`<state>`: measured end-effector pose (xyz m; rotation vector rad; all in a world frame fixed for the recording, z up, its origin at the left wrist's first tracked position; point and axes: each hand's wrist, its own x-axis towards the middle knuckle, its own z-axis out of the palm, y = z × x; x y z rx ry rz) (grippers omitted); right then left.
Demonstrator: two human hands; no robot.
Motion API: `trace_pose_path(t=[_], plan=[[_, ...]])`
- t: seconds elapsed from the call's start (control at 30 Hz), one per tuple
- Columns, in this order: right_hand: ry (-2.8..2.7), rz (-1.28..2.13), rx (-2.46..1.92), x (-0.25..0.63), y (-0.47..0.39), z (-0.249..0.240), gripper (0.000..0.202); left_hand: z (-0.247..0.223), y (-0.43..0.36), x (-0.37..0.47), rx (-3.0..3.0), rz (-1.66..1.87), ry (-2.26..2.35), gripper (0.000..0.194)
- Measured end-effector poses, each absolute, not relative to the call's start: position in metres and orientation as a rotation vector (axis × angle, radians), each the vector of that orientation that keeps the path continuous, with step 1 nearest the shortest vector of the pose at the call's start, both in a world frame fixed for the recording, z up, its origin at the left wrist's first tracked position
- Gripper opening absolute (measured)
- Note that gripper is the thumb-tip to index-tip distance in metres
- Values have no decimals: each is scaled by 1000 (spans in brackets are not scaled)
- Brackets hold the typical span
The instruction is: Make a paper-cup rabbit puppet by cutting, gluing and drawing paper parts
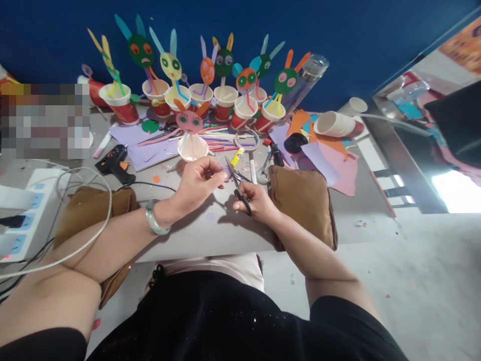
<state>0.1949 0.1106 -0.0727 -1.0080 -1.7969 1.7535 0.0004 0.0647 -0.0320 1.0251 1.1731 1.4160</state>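
Observation:
My left hand pinches a small piece of purple paper between thumb and fingers. Close beside it, my right hand is closed around the black handles of a pair of scissors, whose blades point up toward the paper. Whether the blades touch the paper I cannot tell. Just beyond my left hand stands a paper cup with a pink rabbit-eared paper face above it. On the table below my hands lies a pale purple paper disc.
Several red-and-white cups with paper animal faces line the blue wall. A black glue gun lies at the left, near a white power strip. Brown cushions flank my arms. Coloured paper and stacked cups are at the right.

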Motion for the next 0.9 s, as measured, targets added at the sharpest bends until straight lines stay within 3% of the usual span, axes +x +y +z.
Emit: trace_pose_path(t=[0.9], plan=[[-1837, 1736, -931, 192, 112, -76, 70, -44, 61, 7, 962, 1360, 1130, 23]])
